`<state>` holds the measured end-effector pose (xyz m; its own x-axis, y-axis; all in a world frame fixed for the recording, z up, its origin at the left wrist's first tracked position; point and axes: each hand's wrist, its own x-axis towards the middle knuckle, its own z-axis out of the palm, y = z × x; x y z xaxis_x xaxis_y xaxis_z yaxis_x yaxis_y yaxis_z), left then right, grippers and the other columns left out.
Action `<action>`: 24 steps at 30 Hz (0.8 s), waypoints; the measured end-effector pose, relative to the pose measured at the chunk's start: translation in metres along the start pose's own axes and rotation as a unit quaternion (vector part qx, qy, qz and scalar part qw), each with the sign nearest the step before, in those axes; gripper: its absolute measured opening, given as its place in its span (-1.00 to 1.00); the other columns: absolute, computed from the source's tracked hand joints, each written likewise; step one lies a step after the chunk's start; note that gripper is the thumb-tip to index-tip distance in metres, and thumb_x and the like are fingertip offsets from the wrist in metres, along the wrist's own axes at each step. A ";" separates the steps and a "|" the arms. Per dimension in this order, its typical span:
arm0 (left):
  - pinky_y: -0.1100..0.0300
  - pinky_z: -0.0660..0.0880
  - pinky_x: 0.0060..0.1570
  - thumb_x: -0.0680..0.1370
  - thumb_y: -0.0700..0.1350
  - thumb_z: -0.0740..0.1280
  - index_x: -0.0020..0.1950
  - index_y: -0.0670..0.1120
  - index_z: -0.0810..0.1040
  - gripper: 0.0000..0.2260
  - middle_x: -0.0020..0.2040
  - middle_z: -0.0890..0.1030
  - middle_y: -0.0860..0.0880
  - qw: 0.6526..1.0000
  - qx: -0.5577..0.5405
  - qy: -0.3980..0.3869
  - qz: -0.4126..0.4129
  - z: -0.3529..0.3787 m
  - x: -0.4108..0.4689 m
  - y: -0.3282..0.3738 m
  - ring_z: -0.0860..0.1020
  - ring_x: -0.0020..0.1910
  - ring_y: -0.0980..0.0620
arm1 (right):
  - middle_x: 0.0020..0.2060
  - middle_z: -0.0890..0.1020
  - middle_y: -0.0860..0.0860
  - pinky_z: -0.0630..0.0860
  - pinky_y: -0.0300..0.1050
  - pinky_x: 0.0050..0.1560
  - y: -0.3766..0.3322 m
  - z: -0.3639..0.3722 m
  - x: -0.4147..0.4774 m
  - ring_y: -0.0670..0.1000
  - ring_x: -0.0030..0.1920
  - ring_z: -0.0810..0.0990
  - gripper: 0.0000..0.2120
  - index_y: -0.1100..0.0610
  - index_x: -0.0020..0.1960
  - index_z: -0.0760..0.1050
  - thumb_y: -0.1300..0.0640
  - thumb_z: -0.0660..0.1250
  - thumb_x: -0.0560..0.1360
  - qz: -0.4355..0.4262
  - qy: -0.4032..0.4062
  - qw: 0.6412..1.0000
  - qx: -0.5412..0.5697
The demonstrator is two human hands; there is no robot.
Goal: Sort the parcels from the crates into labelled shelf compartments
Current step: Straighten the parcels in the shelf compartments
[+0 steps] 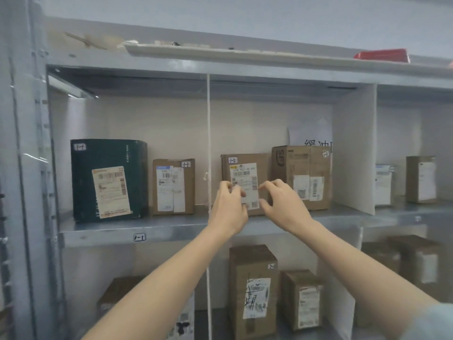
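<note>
A brown parcel (245, 160) marked 1-2 stands on the upper shelf (103, 233), just right of the thin white divider (208, 133). Both of my hands are raised in front of its lower half. My left hand (229, 207) covers the lower left corner with its fingers curled; whether it grips the box is unclear. My right hand (282, 202) is at the lower right corner, thumb and fingers apart over the label. A larger brown box (306, 175), also marked 1-2, stands right beside the parcel.
Left of the divider stand a dark green box (107, 180) and a small brown box (174, 186), both marked 1-1. More parcels (253, 288) fill the shelf below and the right-hand compartment (420, 179). A grey shelf post (27, 168) stands at the left.
</note>
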<state>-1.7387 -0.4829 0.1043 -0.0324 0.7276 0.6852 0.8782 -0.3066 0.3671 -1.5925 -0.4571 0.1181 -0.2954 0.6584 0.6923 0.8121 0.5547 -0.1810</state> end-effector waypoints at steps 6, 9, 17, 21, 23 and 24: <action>0.02 0.31 0.34 0.59 -0.17 0.29 0.28 -0.06 0.42 -0.73 0.42 0.21 -0.16 0.991 0.028 -0.017 -0.132 0.046 0.013 0.011 0.30 0.41 -0.16 | 0.27 0.41 0.08 0.44 0.02 0.21 0.052 0.017 0.019 0.11 0.20 0.48 -0.67 0.03 0.33 0.40 0.09 0.23 0.57 -0.037 -0.097 0.994 0.044; -0.01 0.33 0.32 0.59 -0.09 0.29 0.33 -0.03 0.39 -0.69 0.39 0.24 -0.16 0.981 0.063 -0.028 -0.182 0.049 0.016 0.007 0.35 0.36 -0.19 | 0.27 0.39 0.11 0.41 -0.01 0.21 0.061 0.032 0.028 0.15 0.24 0.45 -0.63 0.02 0.38 0.37 0.12 0.21 0.58 -0.062 -0.129 0.987 0.068; 0.00 0.36 0.35 0.60 -0.12 0.27 0.41 -0.14 0.29 -0.60 0.39 0.36 -0.13 0.964 0.081 -0.102 -0.234 0.050 0.032 -0.006 0.40 0.36 -0.15 | 0.29 0.42 0.11 0.39 0.01 0.27 0.075 0.055 0.038 0.16 0.30 0.42 -0.56 -0.02 0.43 0.32 0.09 0.22 0.56 -0.063 -0.165 0.979 0.106; 0.00 0.36 0.35 0.59 -0.17 0.26 0.41 -0.18 0.27 -0.59 0.40 0.33 -0.15 0.961 0.084 -0.111 -0.241 0.054 0.037 -0.009 0.39 0.36 -0.17 | 0.39 0.34 0.12 0.36 0.02 0.31 0.074 0.061 0.041 0.17 0.36 0.37 -0.52 -0.02 0.46 0.28 0.06 0.22 0.55 -0.056 -0.180 0.976 0.108; 0.01 0.35 0.36 0.59 -0.18 0.26 0.42 -0.19 0.25 -0.58 0.41 0.31 -0.15 0.960 0.080 -0.115 -0.244 0.055 0.038 -0.010 0.38 0.37 -0.17 | 0.40 0.34 0.13 0.35 0.02 0.33 0.076 0.060 0.042 0.17 0.38 0.35 -0.53 -0.01 0.46 0.29 0.06 0.22 0.56 -0.055 -0.181 0.976 0.106; 0.02 0.34 0.36 0.59 -0.19 0.25 0.43 -0.20 0.25 -0.58 0.42 0.29 -0.16 0.960 0.080 -0.118 -0.243 0.055 0.038 -0.010 0.37 0.37 -0.17 | 0.37 0.36 0.13 0.36 0.02 0.32 0.077 0.058 0.042 0.17 0.37 0.36 -0.54 0.00 0.45 0.30 0.06 0.21 0.56 -0.053 -0.175 0.977 0.107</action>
<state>-1.7223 -0.4186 0.0922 -0.3647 0.8849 0.2897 0.8493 0.1885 0.4932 -1.5718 -0.3573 0.0923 -0.5573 0.7041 0.4401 0.6541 0.6987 -0.2896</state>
